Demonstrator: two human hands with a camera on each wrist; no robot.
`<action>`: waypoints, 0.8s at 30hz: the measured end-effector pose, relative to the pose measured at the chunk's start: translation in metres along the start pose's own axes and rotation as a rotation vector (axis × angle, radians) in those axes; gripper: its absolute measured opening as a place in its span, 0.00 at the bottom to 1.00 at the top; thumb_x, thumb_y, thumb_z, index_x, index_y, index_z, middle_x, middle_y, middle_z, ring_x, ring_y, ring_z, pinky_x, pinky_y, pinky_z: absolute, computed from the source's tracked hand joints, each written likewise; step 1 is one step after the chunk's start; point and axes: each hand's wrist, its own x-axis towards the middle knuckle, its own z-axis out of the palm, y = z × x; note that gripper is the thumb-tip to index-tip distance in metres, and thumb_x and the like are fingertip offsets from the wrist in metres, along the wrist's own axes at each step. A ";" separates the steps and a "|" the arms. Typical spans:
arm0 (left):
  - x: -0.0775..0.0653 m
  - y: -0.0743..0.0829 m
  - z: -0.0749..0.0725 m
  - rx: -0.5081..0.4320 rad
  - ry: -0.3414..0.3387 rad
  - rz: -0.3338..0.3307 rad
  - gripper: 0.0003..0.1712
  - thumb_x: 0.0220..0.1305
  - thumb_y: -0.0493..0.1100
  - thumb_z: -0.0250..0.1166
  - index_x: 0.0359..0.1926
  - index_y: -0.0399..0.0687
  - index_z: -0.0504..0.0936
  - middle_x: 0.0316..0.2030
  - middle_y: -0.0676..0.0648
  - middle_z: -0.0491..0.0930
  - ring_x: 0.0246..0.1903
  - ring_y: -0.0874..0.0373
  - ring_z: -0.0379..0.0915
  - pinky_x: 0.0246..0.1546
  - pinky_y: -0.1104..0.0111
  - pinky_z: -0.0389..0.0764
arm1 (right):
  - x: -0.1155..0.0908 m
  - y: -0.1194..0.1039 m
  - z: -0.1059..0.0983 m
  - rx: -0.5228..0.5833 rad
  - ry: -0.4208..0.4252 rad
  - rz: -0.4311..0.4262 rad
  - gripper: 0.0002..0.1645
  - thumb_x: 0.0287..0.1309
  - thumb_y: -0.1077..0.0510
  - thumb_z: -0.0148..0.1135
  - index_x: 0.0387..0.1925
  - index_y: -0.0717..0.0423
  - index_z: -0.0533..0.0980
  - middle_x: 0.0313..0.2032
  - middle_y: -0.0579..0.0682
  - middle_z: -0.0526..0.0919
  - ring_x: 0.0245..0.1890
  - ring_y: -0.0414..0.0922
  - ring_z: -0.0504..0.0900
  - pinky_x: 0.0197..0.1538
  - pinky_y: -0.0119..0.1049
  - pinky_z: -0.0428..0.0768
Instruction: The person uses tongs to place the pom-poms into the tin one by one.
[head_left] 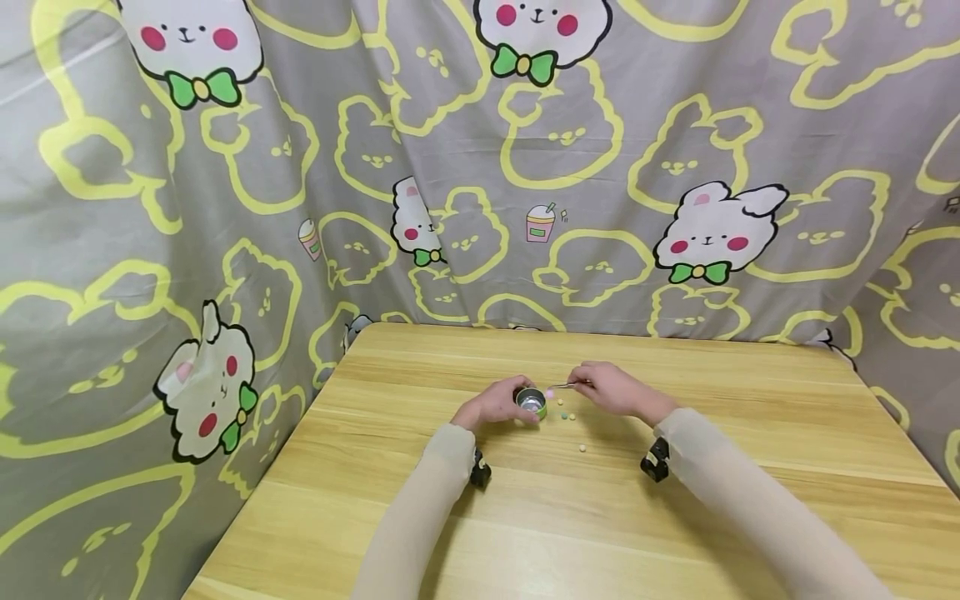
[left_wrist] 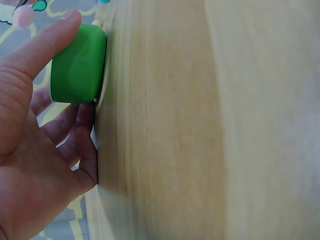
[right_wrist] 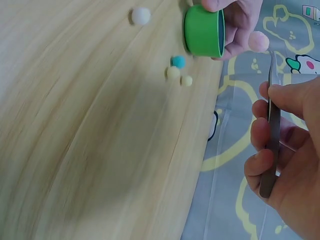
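My left hand holds a small round green tin on the wooden table, thumb on one side and fingers round the other. The tin's open top faces up, and its silvery inside shows in the head view. To the right of it, my right hand pinches a pair of metal tweezers between thumb and fingers. At the tweezers' tips sits a pale pink ball, raised above the table beside the tin's rim.
Several small balls lie on the table near the tin: a teal ball, two pale yellow balls close to it, and a whitish ball nearer the front. A patterned grey curtain hangs behind the table and along its left side.
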 end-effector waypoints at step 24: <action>-0.001 0.000 0.001 0.017 0.007 0.006 0.29 0.48 0.47 0.76 0.51 0.52 0.74 0.41 0.54 0.75 0.39 0.60 0.72 0.40 0.68 0.73 | 0.014 0.004 0.026 0.025 -0.034 -0.014 0.05 0.61 0.64 0.57 0.36 0.57 0.79 0.32 0.45 0.78 0.33 0.41 0.77 0.40 0.40 0.76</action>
